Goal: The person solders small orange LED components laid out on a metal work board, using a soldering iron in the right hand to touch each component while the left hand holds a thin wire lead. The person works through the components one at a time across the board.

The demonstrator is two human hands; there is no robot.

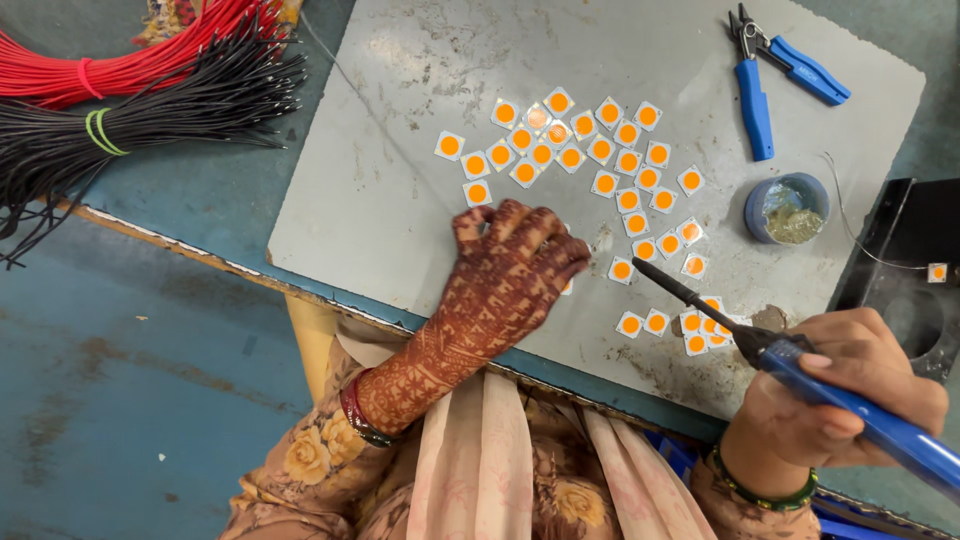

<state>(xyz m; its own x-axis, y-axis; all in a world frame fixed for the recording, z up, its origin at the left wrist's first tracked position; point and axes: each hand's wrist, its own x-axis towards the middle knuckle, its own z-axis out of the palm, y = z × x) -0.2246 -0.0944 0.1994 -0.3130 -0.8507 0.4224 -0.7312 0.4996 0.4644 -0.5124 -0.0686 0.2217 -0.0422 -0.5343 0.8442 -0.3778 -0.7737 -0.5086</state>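
The right hand, in the lower right of the frame, was closed around the blue plastic handle of a soldering iron. The iron's long axis ran diagonally from lower right up toward the centre, ending in a dark metal tip near the middle of the picture. That tip pointed toward the left hand, which lay just left of it, palm down and fingers curled on the grey scuffed work mat. The left hand, patterned with dark reddish-brown henna, appeared to press on one small white square chip with a round orange centre, only a corner of which showed at the fingertips; whether the fingers pinched it or merely rested on it could not be told. The iron's tip was close to that chip but apart from it.

Many more such orange-centred square chips lay scattered flat across the mat, from the upper centre down to a small cluster beside the iron. To the right stood a small round blue tin of flux or solder paste, and in the upper right lay blue-handled wire cutters. Bundles of red and black wires filled the upper left.
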